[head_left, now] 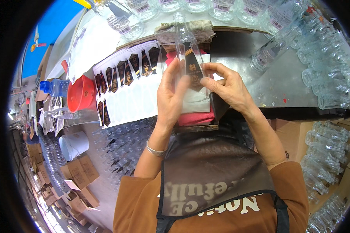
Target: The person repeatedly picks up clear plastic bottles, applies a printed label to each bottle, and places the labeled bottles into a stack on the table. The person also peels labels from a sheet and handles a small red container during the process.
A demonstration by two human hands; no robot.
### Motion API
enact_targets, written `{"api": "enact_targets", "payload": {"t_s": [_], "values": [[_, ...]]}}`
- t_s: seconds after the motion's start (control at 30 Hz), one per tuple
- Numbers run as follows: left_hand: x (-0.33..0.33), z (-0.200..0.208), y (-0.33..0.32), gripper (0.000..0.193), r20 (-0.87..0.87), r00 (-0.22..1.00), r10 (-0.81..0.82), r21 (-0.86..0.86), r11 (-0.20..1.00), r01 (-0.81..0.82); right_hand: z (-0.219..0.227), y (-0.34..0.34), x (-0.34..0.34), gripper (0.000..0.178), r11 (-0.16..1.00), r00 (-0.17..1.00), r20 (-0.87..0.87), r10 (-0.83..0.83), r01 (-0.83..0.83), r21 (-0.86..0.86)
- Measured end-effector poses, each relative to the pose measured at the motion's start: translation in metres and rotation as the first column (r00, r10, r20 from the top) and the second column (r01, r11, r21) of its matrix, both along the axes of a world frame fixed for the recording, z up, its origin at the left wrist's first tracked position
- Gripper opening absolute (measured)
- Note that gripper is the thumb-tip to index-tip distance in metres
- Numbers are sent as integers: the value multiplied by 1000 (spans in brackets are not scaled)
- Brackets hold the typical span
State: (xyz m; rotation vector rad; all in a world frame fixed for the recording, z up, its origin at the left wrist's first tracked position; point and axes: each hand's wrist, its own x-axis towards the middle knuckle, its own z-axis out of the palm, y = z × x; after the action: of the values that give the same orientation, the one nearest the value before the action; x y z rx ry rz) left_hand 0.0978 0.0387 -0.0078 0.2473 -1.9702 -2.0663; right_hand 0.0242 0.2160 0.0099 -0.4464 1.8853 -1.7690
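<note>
A clear glass bottle (pixel 181 34) lies in front of me, its neck pointing away, on a padded wooden rest (pixel 198 128). A black tie-shaped label (pixel 192 62) with gold characters and a slanted gold stripe is on its upper face. My left hand (pixel 170 92) grips the bottle's left side, with its thumb blurred by motion beside the label. On the right side, my right hand (pixel 230 88) closes on the bottle, thumb near the label's lower end. Folded cloth (pixel 202 32) supports the neck end; pink padding (pixel 196 118) and white material lie underneath.
Left of the rest lies a white sheet (pixel 132 103) bearing several black tie-shaped labels. Beyond it are a red bowl (pixel 81 94) and a blue-capped plastic bottle (pixel 58 87). Clear glass bottles (pixel 221 9) line the far edge and crowd the right (pixel 326 66); one (pixel 266 54) stands nearer.
</note>
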Motion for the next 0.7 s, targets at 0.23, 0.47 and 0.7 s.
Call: {"api": "enact_targets", "payload": {"t_s": [0.23, 0.47, 0.7], "values": [[-1, -1, -1, 58, -12, 1000, -16, 8, 1000, 16, 1, 0, 1, 52, 1000, 1000, -8, -12, 12, 9], [-1, -2, -2, 60, 4, 1000, -18, -11, 1000, 18, -9, 7, -9, 47, 1000, 1000, 5, -22, 22, 14], [6, 9, -1, 88, 19, 999, -35, -245, 969, 39, 18, 15, -41, 32, 972, 994, 32, -104, 108, -211]]}}
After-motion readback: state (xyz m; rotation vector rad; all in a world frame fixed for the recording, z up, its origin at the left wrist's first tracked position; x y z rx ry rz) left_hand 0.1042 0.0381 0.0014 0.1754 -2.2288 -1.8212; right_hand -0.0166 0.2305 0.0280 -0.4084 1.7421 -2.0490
